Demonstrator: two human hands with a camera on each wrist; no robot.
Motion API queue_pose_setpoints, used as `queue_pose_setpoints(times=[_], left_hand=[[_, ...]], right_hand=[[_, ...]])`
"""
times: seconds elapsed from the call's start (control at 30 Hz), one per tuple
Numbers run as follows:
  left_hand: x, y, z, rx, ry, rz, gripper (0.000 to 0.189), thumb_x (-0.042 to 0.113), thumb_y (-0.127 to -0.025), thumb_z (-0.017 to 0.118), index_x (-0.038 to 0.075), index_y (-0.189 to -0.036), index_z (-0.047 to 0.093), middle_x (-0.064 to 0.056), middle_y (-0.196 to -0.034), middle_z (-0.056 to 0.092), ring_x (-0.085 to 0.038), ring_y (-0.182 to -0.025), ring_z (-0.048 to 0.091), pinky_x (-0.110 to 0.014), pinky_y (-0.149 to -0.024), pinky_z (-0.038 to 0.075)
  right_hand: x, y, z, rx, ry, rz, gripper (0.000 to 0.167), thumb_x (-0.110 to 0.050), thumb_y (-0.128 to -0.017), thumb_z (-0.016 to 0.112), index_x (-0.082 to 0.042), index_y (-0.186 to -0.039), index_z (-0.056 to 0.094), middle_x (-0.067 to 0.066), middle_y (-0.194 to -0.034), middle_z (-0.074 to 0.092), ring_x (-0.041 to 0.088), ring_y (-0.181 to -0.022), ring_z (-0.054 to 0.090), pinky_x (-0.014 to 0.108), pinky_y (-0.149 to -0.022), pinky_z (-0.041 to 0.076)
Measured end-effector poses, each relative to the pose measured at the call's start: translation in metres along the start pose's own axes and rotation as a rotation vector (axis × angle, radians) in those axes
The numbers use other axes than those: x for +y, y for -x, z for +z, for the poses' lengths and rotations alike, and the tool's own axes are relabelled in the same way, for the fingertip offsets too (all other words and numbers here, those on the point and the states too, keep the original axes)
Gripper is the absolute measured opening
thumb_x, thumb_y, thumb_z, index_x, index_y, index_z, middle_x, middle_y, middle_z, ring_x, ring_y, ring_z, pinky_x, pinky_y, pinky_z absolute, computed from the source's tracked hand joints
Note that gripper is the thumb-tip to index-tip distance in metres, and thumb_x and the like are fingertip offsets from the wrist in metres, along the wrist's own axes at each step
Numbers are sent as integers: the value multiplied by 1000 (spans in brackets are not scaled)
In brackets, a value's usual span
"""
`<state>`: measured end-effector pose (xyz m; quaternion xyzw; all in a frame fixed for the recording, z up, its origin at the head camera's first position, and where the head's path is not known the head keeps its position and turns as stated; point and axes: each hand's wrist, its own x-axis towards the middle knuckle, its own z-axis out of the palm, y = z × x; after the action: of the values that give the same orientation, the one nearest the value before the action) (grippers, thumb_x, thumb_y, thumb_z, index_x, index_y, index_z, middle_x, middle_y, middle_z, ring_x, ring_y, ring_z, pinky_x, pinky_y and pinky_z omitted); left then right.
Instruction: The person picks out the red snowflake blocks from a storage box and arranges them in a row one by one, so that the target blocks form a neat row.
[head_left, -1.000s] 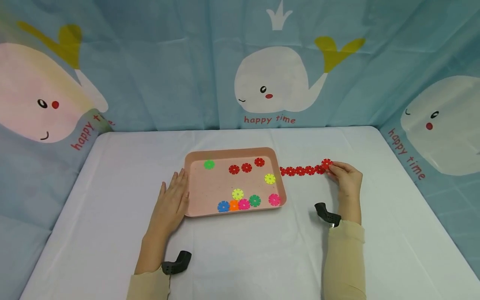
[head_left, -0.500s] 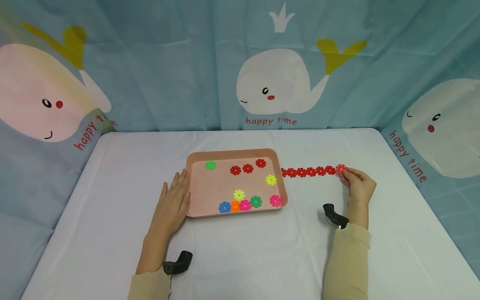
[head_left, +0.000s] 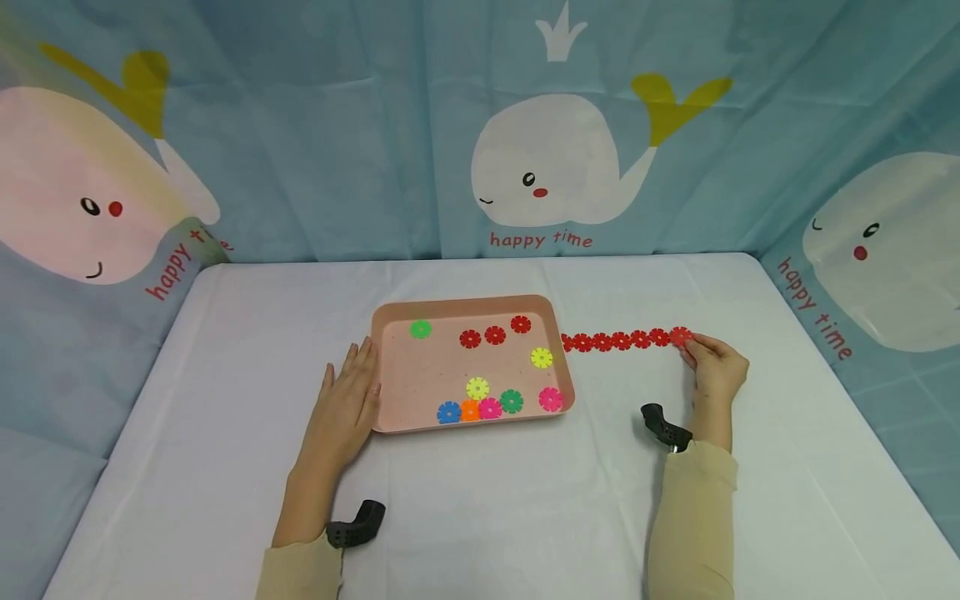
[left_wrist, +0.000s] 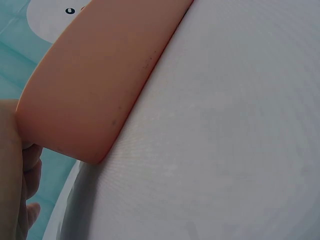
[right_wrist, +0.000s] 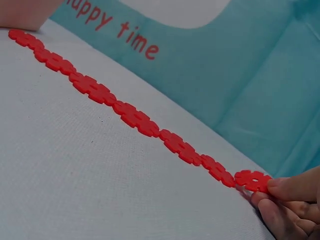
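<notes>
Seemingly adding a disc to the red row.
Right hand pinches it; left hand, straight-fingered, touches tray; next likely needs level release.

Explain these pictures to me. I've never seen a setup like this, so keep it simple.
There is no machine here: a person works with two bare hands. The wide picture comes from a camera on the head, looking forward and down. The other two come from cameras on the wrists: the left shows the tray's side close up, the right looks along the red row.

On the white table sits a pinkish tray with colourful slotted discs in it. Beside it runs a row of red discs.

The left hand rests against the tray's left edge. The right hand pinches a red disc at the row's far end; whether that disc is joined on, I cannot tell.
</notes>
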<state>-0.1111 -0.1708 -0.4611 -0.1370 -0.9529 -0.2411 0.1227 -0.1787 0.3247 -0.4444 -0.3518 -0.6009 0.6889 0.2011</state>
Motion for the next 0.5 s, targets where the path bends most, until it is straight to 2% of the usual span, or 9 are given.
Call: queue_pose_setpoints(times=[0.23, 0.5], left_hand=[[0, 0, 1, 8, 4, 9, 52, 21, -99, 40, -2, -145, 31, -13, -152, 28, -32, -140, 22, -63, -107, 16], [-1, 1, 1, 13, 14, 13, 52, 18, -98, 43, -2, -145, 31, -13, -152, 28, -32, -140, 22, -62, -107, 15]], right_hand=[[0, 0, 0, 23, 29, -26, 20, 4, -84, 65, 4, -104, 70, 0, -83, 63, 5, -68, 65, 16, -64, 53], [-1, -3, -4, 10, -2, 36, 22, 3, -85, 65, 2, -107, 71, 2, -97, 57, 7, -75, 65, 17, -67, 53]])
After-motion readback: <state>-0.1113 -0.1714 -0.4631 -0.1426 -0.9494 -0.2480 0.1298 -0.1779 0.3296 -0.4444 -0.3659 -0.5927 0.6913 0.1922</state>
